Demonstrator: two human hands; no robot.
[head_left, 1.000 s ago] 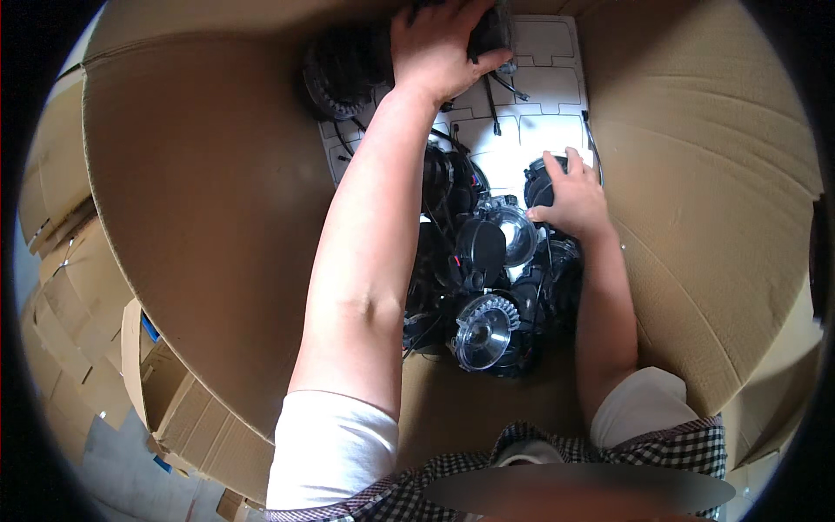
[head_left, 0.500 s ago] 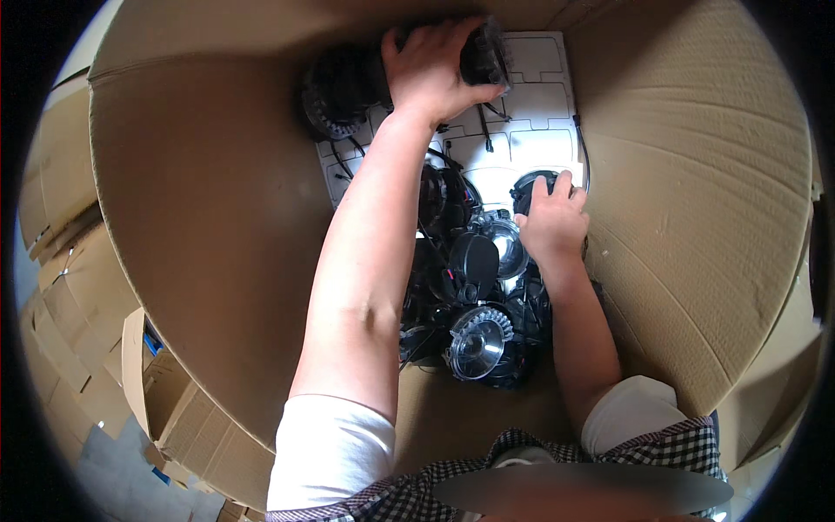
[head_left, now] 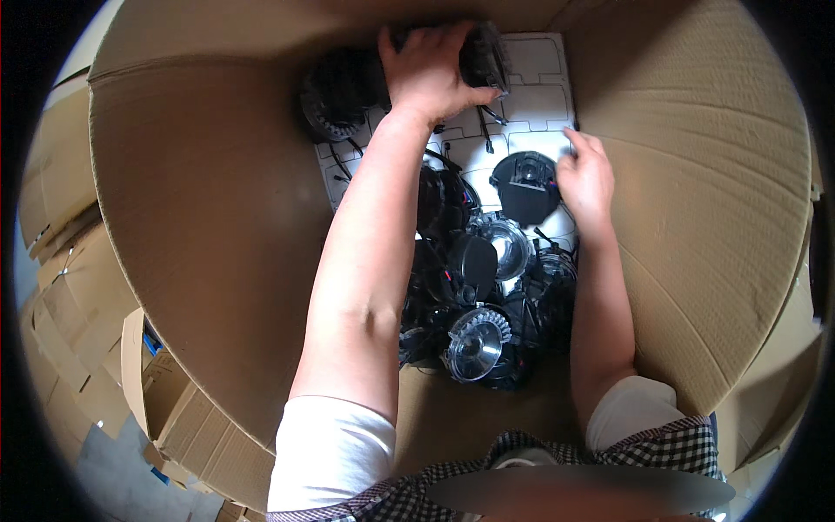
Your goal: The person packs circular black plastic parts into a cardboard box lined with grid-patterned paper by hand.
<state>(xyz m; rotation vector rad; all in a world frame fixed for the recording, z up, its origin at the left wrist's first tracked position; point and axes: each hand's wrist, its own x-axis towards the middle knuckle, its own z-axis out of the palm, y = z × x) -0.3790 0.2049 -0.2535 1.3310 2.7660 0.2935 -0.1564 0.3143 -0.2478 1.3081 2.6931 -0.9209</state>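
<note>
Lower centre: black finned lamp units [head_left: 477,339] heaped, untouched. Mid right: my right hand [head_left: 584,178] has slid up, fingers loosely spread on a black housing [head_left: 526,184], not gripping. Top: my left hand [head_left: 426,70], reached farther, now clasps the black module [head_left: 485,56] over the white tray [head_left: 539,96].

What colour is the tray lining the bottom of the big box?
White tray, with moulded outlines, seen from the head view.
</note>
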